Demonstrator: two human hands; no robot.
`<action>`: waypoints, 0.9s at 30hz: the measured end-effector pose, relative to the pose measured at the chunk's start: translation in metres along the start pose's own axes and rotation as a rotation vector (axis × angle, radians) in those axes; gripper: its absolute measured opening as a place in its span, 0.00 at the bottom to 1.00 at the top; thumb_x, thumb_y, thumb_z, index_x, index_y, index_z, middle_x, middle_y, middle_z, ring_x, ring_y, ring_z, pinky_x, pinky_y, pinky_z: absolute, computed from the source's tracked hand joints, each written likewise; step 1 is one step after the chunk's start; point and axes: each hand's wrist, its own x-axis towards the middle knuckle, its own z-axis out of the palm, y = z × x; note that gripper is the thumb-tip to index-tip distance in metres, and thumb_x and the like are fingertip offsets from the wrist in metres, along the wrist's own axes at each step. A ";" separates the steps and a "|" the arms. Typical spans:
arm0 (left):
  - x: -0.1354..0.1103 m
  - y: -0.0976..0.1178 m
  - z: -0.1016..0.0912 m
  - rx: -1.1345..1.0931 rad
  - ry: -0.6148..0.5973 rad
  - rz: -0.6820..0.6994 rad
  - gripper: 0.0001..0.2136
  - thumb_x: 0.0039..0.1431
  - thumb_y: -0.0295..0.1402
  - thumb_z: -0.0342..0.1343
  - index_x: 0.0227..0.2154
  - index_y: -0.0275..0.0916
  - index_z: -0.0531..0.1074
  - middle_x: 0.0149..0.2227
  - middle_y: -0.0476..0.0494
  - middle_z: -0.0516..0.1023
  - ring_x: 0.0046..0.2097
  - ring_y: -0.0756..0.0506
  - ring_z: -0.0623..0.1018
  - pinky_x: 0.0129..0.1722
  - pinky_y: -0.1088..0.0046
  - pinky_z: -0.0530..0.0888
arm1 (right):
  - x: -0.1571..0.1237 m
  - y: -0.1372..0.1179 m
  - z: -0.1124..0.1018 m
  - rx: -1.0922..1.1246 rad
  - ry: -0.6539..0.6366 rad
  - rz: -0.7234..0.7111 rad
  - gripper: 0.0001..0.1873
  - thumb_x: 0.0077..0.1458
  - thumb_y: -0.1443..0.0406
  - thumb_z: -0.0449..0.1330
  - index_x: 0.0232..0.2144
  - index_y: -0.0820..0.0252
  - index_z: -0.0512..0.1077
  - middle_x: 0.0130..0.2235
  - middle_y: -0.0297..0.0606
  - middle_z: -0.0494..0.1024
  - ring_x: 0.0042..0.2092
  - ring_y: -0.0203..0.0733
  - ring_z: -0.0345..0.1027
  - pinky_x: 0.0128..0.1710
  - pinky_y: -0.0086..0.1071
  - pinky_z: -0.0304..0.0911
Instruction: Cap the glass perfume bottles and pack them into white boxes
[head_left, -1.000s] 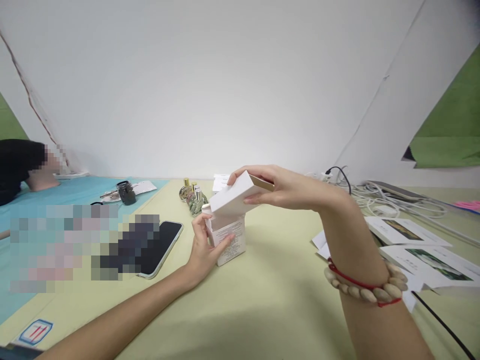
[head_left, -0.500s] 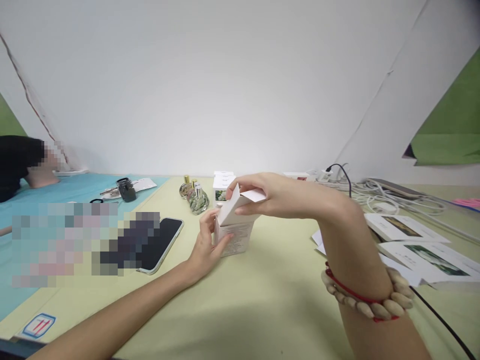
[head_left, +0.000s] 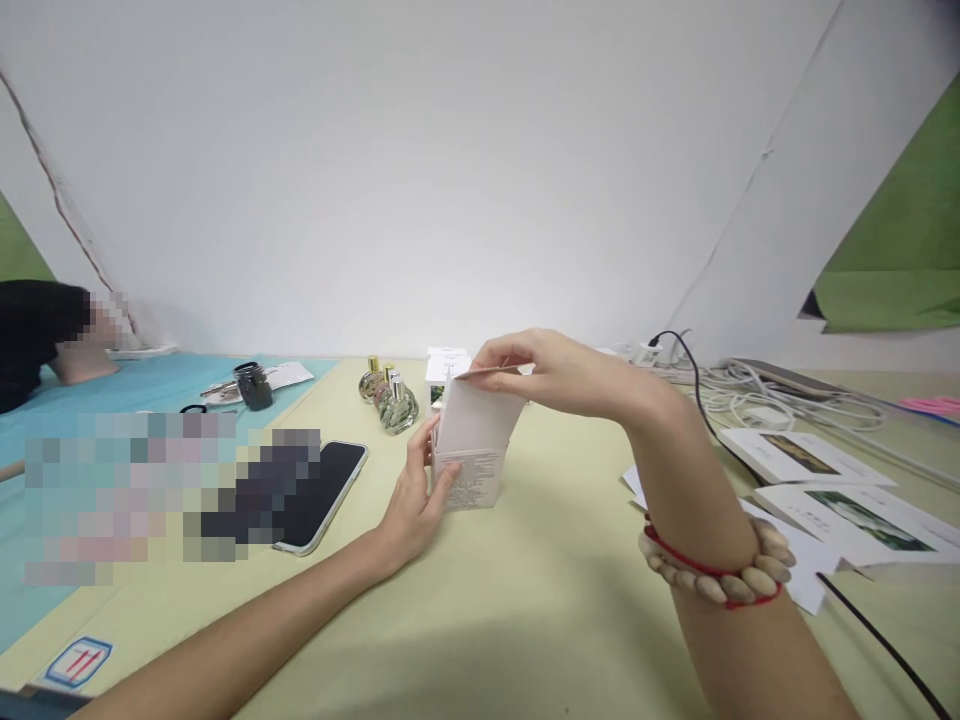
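A small white carton [head_left: 471,485] with fine printed text on its front stands on the yellow tabletop. My left hand [head_left: 415,510] grips it by its left side, the thumb across the front. Above the text rises a plain white cardboard piece [head_left: 480,415], and the fingers of my right hand [head_left: 551,370] pinch its folded top edge. Whether this piece is a separate insert or part of the carton I cannot tell. The carton's inside is hidden from view.
Behind the carton are several perfume bottles [head_left: 397,408] and white boxes [head_left: 448,362]. To the left lie a phone [head_left: 330,495] and a dark jar [head_left: 253,386]. On the right are flat printed cartons [head_left: 862,520] and tangled white cables [head_left: 757,395]. Another person's arm [head_left: 79,360] rests far left.
My right hand has lifted the white cardboard piece, so more of its plain face shows above the carton. My left hand stays on the carton.
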 end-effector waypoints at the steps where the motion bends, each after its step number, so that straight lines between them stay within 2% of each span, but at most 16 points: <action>1: 0.000 0.000 0.000 -0.007 0.002 -0.007 0.25 0.60 0.33 0.45 0.57 0.45 0.41 0.55 0.37 0.57 0.53 0.46 0.63 0.49 0.64 0.65 | 0.000 0.000 -0.001 -0.026 0.025 0.000 0.22 0.51 0.50 0.49 0.37 0.59 0.71 0.36 0.40 0.72 0.35 0.36 0.63 0.31 0.26 0.55; 6: 0.002 0.001 0.002 -0.033 0.056 -0.003 0.26 0.59 0.33 0.47 0.57 0.46 0.41 0.54 0.38 0.58 0.52 0.46 0.64 0.50 0.63 0.64 | 0.002 0.000 0.001 -0.105 0.077 0.005 0.20 0.51 0.52 0.50 0.31 0.62 0.73 0.29 0.39 0.70 0.32 0.35 0.60 0.29 0.26 0.51; 14: 0.000 -0.001 0.003 0.035 0.062 0.063 0.27 0.57 0.32 0.49 0.56 0.48 0.42 0.56 0.38 0.54 0.50 0.47 0.66 0.48 0.64 0.67 | 0.012 0.005 0.018 -0.219 -0.055 0.036 0.14 0.46 0.57 0.55 0.20 0.62 0.67 0.21 0.32 0.62 0.23 0.27 0.48 0.22 0.26 0.42; 17: 0.001 -0.004 0.001 0.122 0.052 0.124 0.25 0.58 0.30 0.47 0.56 0.48 0.43 0.55 0.39 0.55 0.50 0.48 0.66 0.45 0.67 0.68 | 0.015 0.006 0.021 -0.170 -0.086 0.036 0.10 0.45 0.59 0.56 0.23 0.60 0.69 0.25 0.32 0.68 0.24 0.27 0.54 0.22 0.24 0.44; 20: 0.002 -0.003 -0.001 0.194 0.032 0.164 0.20 0.60 0.29 0.44 0.54 0.48 0.49 0.53 0.41 0.57 0.53 0.47 0.62 0.45 0.70 0.68 | 0.015 0.007 0.019 -0.152 -0.072 0.064 0.07 0.44 0.61 0.57 0.26 0.58 0.72 0.29 0.32 0.72 0.27 0.28 0.60 0.23 0.23 0.48; 27: 0.003 0.002 -0.004 0.235 -0.024 0.129 0.13 0.61 0.28 0.41 0.48 0.45 0.56 0.51 0.42 0.56 0.52 0.49 0.62 0.45 0.72 0.67 | 0.018 0.011 0.022 -0.134 -0.089 0.063 0.06 0.42 0.64 0.59 0.27 0.58 0.73 0.29 0.32 0.74 0.28 0.30 0.64 0.21 0.22 0.51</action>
